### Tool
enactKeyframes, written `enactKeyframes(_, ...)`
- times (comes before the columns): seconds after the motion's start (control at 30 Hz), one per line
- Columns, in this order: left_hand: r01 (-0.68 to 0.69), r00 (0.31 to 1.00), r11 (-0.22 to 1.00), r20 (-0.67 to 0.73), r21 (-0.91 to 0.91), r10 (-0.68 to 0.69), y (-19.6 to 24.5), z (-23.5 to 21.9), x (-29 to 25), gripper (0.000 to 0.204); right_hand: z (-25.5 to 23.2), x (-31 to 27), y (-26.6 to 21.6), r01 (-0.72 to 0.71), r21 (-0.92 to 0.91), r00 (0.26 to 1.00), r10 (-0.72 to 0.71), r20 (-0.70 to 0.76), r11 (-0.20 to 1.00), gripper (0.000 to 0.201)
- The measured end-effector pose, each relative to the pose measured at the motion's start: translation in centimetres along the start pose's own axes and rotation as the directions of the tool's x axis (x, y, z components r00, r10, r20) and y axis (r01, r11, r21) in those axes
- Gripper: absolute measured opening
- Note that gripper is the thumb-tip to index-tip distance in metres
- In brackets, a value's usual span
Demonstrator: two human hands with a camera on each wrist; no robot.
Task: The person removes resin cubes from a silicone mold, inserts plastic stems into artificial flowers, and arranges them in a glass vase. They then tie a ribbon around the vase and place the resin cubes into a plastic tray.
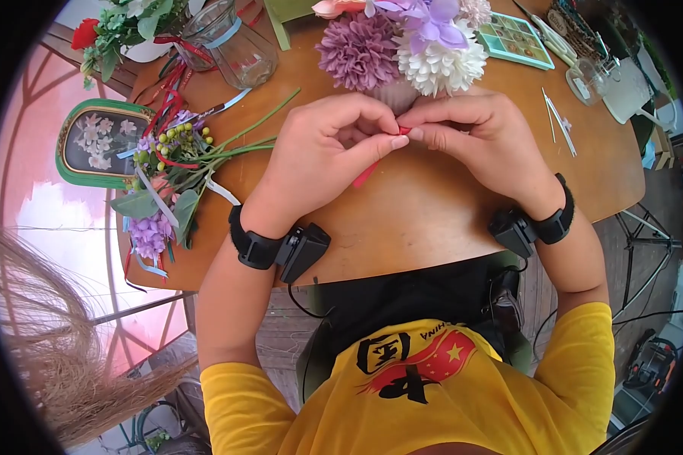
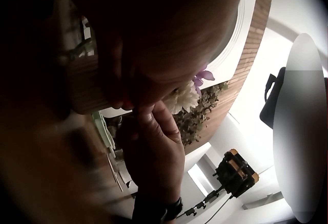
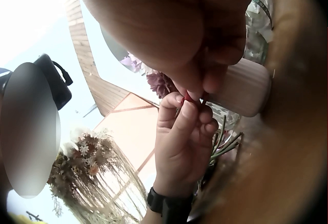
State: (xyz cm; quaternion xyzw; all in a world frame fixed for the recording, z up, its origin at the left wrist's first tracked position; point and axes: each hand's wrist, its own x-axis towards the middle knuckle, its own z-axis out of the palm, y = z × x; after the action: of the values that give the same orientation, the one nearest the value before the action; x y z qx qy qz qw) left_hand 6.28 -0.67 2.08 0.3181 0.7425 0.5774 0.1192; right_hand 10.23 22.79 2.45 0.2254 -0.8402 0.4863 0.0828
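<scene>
In front of a pale ribbed vase (image 1: 394, 97), both hands meet over the table's middle at a red ribbon (image 1: 366, 175). My left hand (image 1: 319, 148) pinches it between thumb and forefinger, and one loose end hangs below those fingers. From the other side my right hand (image 1: 484, 142) pinches the ribbon, its fingertips close against the left ones. The right wrist view shows the red ribbon (image 3: 188, 97) at the fingertips beside the vase (image 3: 246, 88). Mauve (image 1: 357, 53), white (image 1: 444, 64) and lilac blooms fill the vase. The left wrist view is dark around the fingers.
Left on the wooden table (image 1: 372, 235) lie purple flower stems (image 1: 150, 233) with ribbons, a green oval frame (image 1: 91, 182) and a glass jar (image 1: 247, 57). A teal compartment box (image 1: 514, 42) stands at the back right, near scissors (image 1: 550, 42) and thin white sticks (image 1: 561, 125).
</scene>
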Motion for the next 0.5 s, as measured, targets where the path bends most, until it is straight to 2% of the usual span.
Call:
enactKeyframes(0.1, -0.047, 0.999, 0.998, -0.006, -0.041, 0.047, -0.54, 0.32, 0.02, 0.014, 0.19, 0.08, 0.59, 0.133, 0.043, 0.99, -0.131, -0.045, 0.99, 0.014)
enactKeyframes(0.13, -0.045, 0.999, 0.999, 0.001, -0.027, 0.045, -0.46, 0.23, 0.09, 0.014, 0.12, 0.15, 0.6, 0.126, 0.064, 0.992, -0.125, -0.032, 0.99, 0.013)
enactKeyframes(0.2, -0.029, 0.999, 1.0, 0.013, -0.006, 0.029, -0.35, 0.1, -0.08, 0.015, 0.01, 0.16, 0.49, 0.101, 0.113, 0.995, -0.102, 0.001, 0.988, 0.012)
enactKeyframes(0.3, -0.047, 0.999, 0.994, -0.031, -0.096, 0.045, -0.7, 0.3, 0.01, 0.011, -0.36, -0.12, -0.13, -0.063, 0.081, 0.996, 0.058, 0.064, 0.995, 0.016)
enactKeyframes(0.4, -0.063, 0.996, 0.997, -0.074, -0.051, 0.059, -0.91, 0.28, 0.05, 0.012, 0.08, -0.15, -0.02, -0.076, 0.181, 0.997, 0.07, 0.038, 0.981, 0.02)
enactKeyframes(0.5, -0.119, 0.987, 0.987, -0.121, -0.106, 0.106, -0.9, 0.69, 0.29, 0.013, -0.02, -0.22, 0.09, -0.117, 0.199, 0.992, 0.104, 0.077, 0.973, 0.022)
